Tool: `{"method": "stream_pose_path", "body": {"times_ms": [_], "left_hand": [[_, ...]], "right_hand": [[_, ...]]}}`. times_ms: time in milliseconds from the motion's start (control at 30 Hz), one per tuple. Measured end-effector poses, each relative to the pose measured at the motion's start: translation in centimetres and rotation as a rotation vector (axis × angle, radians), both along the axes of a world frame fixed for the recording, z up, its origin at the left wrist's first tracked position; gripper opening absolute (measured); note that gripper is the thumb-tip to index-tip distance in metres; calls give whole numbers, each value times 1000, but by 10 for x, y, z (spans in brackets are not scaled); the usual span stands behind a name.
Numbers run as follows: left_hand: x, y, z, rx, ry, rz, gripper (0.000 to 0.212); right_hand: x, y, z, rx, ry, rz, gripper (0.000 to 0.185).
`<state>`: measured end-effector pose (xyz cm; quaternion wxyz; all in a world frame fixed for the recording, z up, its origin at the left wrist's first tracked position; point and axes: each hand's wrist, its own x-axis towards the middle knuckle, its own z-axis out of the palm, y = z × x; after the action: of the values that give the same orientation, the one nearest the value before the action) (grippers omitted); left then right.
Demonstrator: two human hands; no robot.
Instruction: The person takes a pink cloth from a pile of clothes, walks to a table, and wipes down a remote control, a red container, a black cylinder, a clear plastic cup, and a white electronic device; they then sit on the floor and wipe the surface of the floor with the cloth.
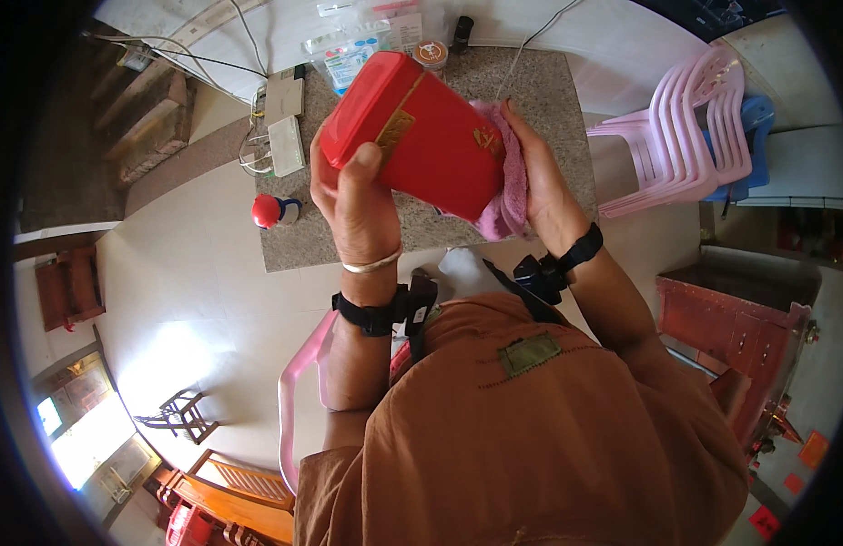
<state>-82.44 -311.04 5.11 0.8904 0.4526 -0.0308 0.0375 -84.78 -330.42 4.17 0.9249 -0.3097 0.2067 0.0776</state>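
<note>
A red box-shaped container (pixel 438 140) with gold markings and a rounded red lid (pixel 365 95) is held tilted above the stone-topped table (pixel 312 235). My left hand (pixel 356 184) grips its lid end, thumb across the near side. At the other end, my right hand (pixel 541 164) presses a pink cloth (pixel 507 184) against the container's base. The fingers of my right hand are mostly hidden behind the cloth.
A cup with a red top (pixel 275 211) stands at the table's left, near white network boxes (pixel 285 147) with cables. Plastic packets (pixel 353 58), a lidded jar (pixel 430 54) and a black cylinder (pixel 462 34) sit at the back. Stacked pink plastic chairs (pixel 694 136) stand right.
</note>
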Motion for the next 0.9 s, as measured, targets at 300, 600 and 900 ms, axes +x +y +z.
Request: {"method": "stream_pose_path", "body": {"times_ms": [300,600,900], "left_hand": [[-11,-17,13,253,-156,-21,86],[10,-2,-23,-90,135,-151,84],[-49,16,-52,77,287,-425,76]], "right_hand": [[-5,-15,-22,-173,169,-164,31],[-31,22,32,-1429,-784,-32,44],[-12,32,47,-743,-831,225,66]]}}
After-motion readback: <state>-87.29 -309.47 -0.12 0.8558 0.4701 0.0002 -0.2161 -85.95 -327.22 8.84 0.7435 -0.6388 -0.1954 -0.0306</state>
